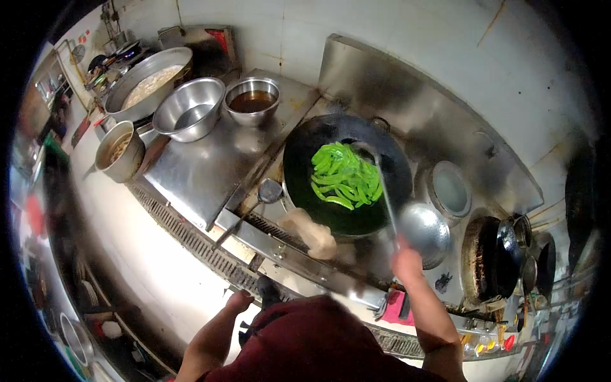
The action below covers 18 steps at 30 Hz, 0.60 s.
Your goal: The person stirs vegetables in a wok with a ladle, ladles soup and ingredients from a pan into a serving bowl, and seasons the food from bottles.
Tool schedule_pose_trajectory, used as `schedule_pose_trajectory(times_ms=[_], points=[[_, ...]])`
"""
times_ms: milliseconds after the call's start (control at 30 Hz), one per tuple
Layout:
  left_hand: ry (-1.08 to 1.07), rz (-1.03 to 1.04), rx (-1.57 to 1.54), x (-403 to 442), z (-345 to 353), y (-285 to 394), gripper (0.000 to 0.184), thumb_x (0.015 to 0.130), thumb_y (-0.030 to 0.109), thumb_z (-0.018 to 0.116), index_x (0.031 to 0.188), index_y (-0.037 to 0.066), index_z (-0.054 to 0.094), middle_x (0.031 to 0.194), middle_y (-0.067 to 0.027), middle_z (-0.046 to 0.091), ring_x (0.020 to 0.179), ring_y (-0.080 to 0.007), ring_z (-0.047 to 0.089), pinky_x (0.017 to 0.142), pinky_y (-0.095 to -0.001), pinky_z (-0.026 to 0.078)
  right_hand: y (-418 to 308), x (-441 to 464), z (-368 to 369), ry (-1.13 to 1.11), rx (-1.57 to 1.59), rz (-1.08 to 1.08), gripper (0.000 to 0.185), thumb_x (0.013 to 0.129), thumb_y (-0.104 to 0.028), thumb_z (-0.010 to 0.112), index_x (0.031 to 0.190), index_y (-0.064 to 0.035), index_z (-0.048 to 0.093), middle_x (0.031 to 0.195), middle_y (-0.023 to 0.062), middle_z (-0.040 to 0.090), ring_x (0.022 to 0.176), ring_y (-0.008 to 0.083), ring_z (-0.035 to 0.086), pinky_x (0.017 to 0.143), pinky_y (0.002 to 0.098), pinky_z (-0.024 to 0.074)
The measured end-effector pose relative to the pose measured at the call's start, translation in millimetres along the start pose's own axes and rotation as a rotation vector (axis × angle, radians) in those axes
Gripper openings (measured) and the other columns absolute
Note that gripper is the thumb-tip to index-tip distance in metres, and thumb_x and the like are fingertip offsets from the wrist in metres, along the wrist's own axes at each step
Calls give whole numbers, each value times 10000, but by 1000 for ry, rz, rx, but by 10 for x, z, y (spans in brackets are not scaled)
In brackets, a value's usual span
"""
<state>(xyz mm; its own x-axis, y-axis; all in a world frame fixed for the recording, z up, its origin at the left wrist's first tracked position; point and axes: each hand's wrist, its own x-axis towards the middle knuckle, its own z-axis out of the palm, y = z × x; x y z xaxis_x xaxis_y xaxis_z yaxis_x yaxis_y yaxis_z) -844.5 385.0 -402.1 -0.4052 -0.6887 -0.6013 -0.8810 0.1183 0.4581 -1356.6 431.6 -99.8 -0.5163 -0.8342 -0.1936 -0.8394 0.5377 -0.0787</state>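
Observation:
Bright green vegetable pods (345, 175) lie in a large black wok (302, 143). My right hand (405, 260) is closed round the handle of a metal ladle (386, 191), whose head rests at the upper edge of the pods. Down at the lower middle, near the counter's front edge, my left hand (240, 300) appears closed; anything in it is too small to make out. A beige cloth (310, 233) lies by the wok's lower left rim, between my hands. Right of the wok is a perforated metal strainer (425, 235).
Metal bowls (191, 121) (252, 114), one with dark liquid, stand at the upper left beside a large pan (114, 105) and a pot (127, 162). Another ladle (270, 190) lies left of the wok. A pot (450, 188) and dark woks (493, 254) are at the right.

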Motion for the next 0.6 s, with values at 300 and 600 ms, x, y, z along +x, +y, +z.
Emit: schedule_pose_trajectory(times_ms=[300, 600], points=[[-22, -427, -253, 217, -459, -1492, 385, 768, 376, 645, 935, 30, 656, 952, -196, 661, 926, -332, 628, 829, -398, 484, -435, -7, 338, -62, 816, 183, 586, 791, -57, 591, 1333, -2, 377, 689, 163, 604, 498, 282, 563, 486, 425, 478], [-41, -56, 109, 539, -204, -2117, 353, 779, 351, 617, 883, 15, 651, 946, -194, 658, 907, -332, 627, 812, -413, 486, -602, -380, -19, -833, 2261, 438, 366, 854, -58, 523, 1218, -103, 513, 743, 78, 535, 497, 122, 486, 392, 257, 391]])
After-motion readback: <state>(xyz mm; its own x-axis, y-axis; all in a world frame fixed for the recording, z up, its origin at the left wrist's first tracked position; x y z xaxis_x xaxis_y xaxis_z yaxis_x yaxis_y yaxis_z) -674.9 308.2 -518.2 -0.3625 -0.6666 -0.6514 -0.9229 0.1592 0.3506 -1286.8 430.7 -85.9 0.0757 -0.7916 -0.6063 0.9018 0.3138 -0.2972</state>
